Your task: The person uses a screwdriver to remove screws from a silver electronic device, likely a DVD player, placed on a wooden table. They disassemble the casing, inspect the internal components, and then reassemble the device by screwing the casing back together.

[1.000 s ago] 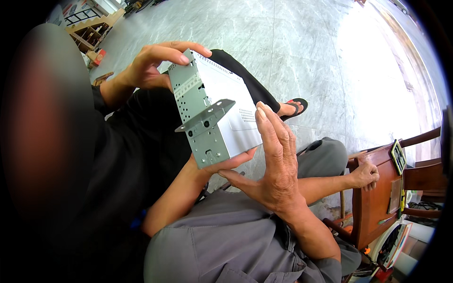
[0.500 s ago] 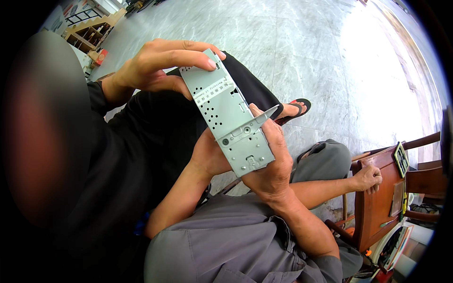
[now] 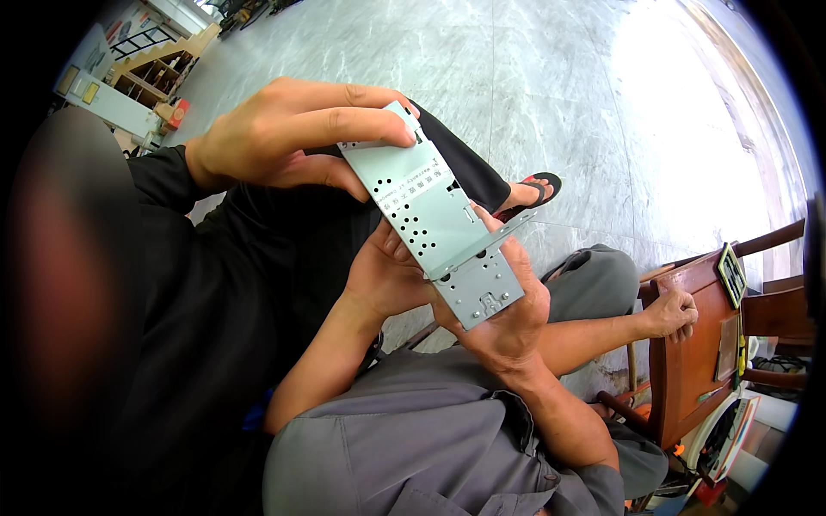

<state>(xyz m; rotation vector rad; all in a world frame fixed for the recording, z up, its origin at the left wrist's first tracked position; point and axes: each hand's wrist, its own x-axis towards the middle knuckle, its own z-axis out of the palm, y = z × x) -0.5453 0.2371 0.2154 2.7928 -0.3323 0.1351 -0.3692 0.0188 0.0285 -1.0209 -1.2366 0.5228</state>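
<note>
A silver-grey metal case (image 3: 437, 227) with round holes, a pale sticker and a raised flange is held tilted above my lap. My left hand (image 3: 385, 273) grips it from the left and below, with most fingers hidden behind it. On the right, my right hand (image 3: 508, 318) wraps around the lower end, its fingers curled along the far edge near the flange. A co-worker's hand (image 3: 301, 129), in a black sleeve, pinches the upper end between fingers and thumb.
Black-clothed legs extend from the left toward a sandalled foot (image 3: 538, 191). At right, another bare arm's closed hand (image 3: 671, 315) rests by a brown wooden chair (image 3: 680, 378); its owner is unclear. Pale marbled floor (image 3: 387, 43) lies ahead. Shelving (image 3: 155, 76) stands far left.
The metal case has shifted slightly right and turned, so its flange shows more edge-on. All three hands on it have moved along. The closed hand by the chair stays put.
</note>
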